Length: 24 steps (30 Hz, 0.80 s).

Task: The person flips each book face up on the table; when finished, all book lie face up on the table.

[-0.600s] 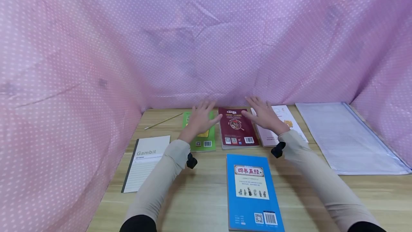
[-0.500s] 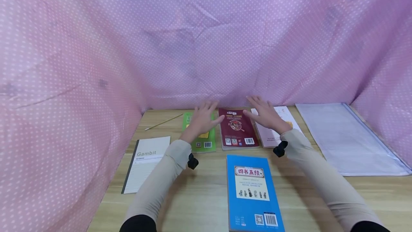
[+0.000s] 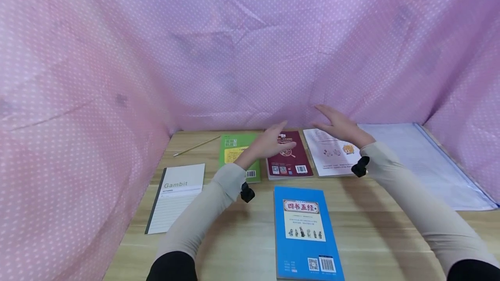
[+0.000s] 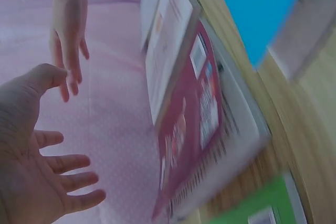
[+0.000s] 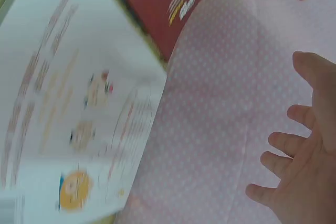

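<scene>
Head view: maroon book (image 3: 294, 162) lies flat between green book (image 3: 235, 153) and white book (image 3: 332, 156); blue book (image 3: 306, 246) on the near side. Left hand (image 3: 268, 143) hovers by the maroon book, right hand (image 3: 343, 126) near the white book; both empty, outstretched. Likely hand positioning; a pickup would call for lowering.

Around a blue book (image 3: 307, 235) on the wood-grain table (image 3: 240, 250) are laid a notebook (image 3: 175, 196) at nine o'clock, pencil (image 3: 197, 146) at ten, green book (image 3: 235, 154) at eleven, maroon book (image 3: 291, 161) at twelve, white book (image 3: 332, 155) at one, translucent folder (image 3: 425, 168) at two.
</scene>
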Available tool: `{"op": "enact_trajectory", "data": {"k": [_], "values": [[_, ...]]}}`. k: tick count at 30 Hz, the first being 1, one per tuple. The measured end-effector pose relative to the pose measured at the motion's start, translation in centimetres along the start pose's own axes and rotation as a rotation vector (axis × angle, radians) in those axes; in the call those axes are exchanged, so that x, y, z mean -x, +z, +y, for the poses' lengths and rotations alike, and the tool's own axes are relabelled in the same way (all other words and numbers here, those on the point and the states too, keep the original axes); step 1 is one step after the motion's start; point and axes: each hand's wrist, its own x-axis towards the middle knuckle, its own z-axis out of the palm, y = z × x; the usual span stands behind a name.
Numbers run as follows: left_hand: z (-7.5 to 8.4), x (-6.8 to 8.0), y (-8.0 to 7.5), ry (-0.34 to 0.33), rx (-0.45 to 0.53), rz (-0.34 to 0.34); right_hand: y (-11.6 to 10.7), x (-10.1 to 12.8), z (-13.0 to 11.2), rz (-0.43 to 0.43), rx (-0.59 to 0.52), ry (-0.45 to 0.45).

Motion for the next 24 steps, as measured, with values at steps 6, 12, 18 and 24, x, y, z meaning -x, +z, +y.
{"op": "enact_trajectory", "data": {"k": [6,12,18,24], "values": [[1.6,-0.7,1.1,0.002,0.322,-0.069,-2.0,0.8,1.7,-0.021,-0.040,0.030],[2.3,-1.3,3.2,-0.091,0.524,-0.120,-3.2,1.9,3.7,-0.027,-0.066,0.075],[2.7,-1.7,5.6,-0.166,0.596,-0.148,-3.8,2.6,6.1,-0.066,-0.143,0.131],[3.1,-2.0,7.8,-0.215,0.699,-0.148,-3.4,2.7,8.8,-0.098,-0.243,0.200]]}}
